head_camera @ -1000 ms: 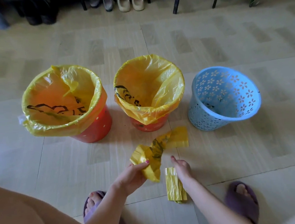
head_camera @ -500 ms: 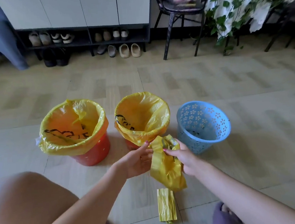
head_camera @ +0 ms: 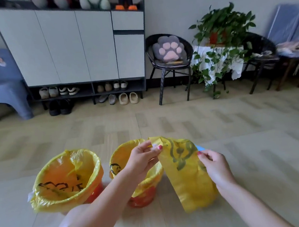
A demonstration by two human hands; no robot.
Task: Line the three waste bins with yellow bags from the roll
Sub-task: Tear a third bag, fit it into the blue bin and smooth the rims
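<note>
A yellow bag [head_camera: 187, 178] with dark print hangs spread between my hands above the floor. My left hand [head_camera: 142, 158] pinches its upper left edge, and my right hand [head_camera: 214, 167] pinches its right edge. Two red bins stand on the floor, each lined with a yellow bag: the left bin [head_camera: 66, 179] and the middle bin [head_camera: 142, 191]. The blue bin [head_camera: 200, 147] is almost wholly hidden behind the held bag; only a sliver of its rim shows. The roll of bags is out of view.
A shoe cabinet [head_camera: 79, 47] with several shoes stands at the back wall. A blue stool [head_camera: 1, 85] is at the left. A black chair with a paw cushion [head_camera: 170, 52], a potted plant [head_camera: 219, 36] and more chairs line the right.
My hands lifted the crumpled bag off the floor and spread it out flat between them. The camera tilted up, so the roll on the floor dropped out of view.
</note>
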